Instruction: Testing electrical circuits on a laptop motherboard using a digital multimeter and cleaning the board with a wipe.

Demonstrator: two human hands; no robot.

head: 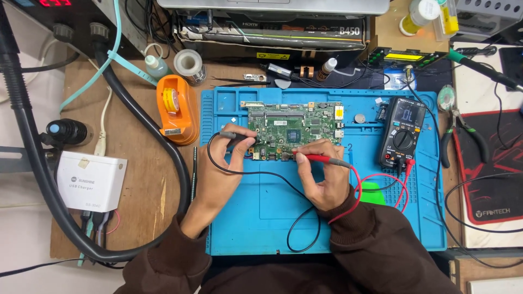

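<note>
Blue mat (261,218) holds green board (294,128); both hands w/ probes.

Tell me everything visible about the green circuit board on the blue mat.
The green rectangular circuit board lies flat on the upper middle of the blue silicone work mat, component side up. It carries a dark square chip near its centre, long slots along the top and metal connectors. The left hand holds a black probe and the right hand a red probe at its lower edge.
</note>
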